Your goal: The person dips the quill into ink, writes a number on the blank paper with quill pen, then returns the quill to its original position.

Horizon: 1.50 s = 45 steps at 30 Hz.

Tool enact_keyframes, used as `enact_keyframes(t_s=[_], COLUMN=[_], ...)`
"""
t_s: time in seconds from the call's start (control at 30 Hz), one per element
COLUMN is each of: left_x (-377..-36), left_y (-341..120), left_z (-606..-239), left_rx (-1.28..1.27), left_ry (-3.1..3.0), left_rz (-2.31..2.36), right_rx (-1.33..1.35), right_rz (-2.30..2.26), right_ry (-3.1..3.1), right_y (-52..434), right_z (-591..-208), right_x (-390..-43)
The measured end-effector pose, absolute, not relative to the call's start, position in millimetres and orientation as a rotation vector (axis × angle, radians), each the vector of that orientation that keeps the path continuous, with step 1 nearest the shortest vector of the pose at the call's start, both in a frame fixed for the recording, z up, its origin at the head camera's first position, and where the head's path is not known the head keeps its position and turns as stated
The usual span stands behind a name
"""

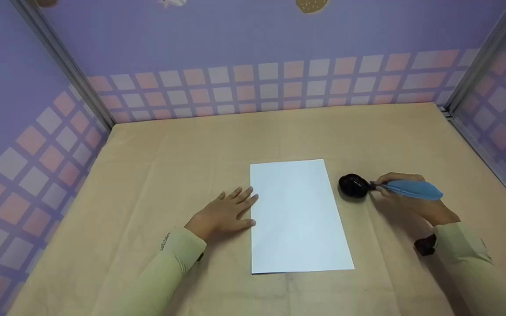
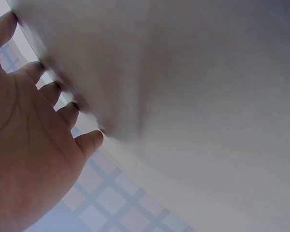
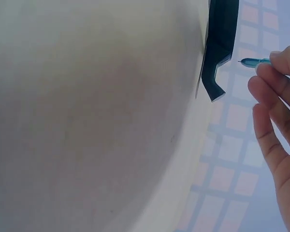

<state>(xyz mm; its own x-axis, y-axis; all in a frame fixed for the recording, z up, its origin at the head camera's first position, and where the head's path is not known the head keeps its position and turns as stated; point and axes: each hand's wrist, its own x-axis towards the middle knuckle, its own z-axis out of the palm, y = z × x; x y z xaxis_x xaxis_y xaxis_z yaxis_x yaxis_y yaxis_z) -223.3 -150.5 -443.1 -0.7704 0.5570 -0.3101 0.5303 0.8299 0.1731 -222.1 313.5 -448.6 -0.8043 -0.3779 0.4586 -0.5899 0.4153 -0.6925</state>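
Observation:
A blue feather pen [image 1: 413,188] is in my right hand [image 1: 417,208], its plume lying back over the hand. In the right wrist view, thumb and index finger pinch the teal pen barrel [image 3: 253,62], its fine tip bare and pointing at a glossy black holder [image 3: 215,48]. That rounded holder [image 1: 353,186] stands just right of a blank white sheet of paper [image 1: 297,219]. My left hand [image 1: 222,215] lies palm down with fingers spread, fingertips on the paper's left edge. The left wrist view shows this hand [image 2: 34,130] from the palm side.
A beige cloth [image 1: 182,153] covers the table. Purple walls with pink and white squares [image 1: 268,90] enclose its back and sides, with metal posts [image 1: 70,66] at the back corners. A dark wrist-worn device [image 1: 425,245] shows beneath the right sleeve.

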Motion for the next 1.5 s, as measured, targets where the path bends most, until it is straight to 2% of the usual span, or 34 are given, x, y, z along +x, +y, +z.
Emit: enact_keyframes(t_s=[0.2,0.27,0.47,0.8,1.07,1.2,1.33,1.43,1.5], left_x=[-223.9,-224.1,-225.0,-223.7,-224.5,-224.5,-224.7,-224.5,-224.1], left_y=[-150.7,-150.8,-151.2,-152.5,-152.6,-152.6,-152.6,-152.5,-152.6], left_z=[-444.9,-445.4,-446.6,-448.3,-448.8,-448.5,-447.5,-446.5,-446.2], left_rx=[0.815,0.812,0.817,0.824,0.832,0.828,0.824,0.830,0.834], left_ry=[2.661,2.660,2.656,2.666,2.656,2.658,2.655,2.655,2.656], left_rz=[0.103,0.103,0.122,0.144,0.132,0.132,0.141,0.145,0.149], right_rx=[1.017,0.999,0.846,0.709,0.769,0.940,0.958,0.873,0.890], right_rz=[1.822,1.879,1.428,1.131,1.370,1.639,1.524,1.342,1.376], right_ry=[-2.262,-2.259,-2.455,-2.515,-2.502,-2.361,-2.346,-2.397,-2.388], right_y=[307.8,305.9,303.6,306.7,306.5,306.1,301.3,297.6,297.2], right_z=[-430.5,-426.9,-428.3,-446.5,-440.1,-437.7,-436.0,-435.7,-436.6], right_x=[-211.7,-209.5,-208.8,-222.9,-216.7,-214.8,-213.5,-213.5,-214.3])
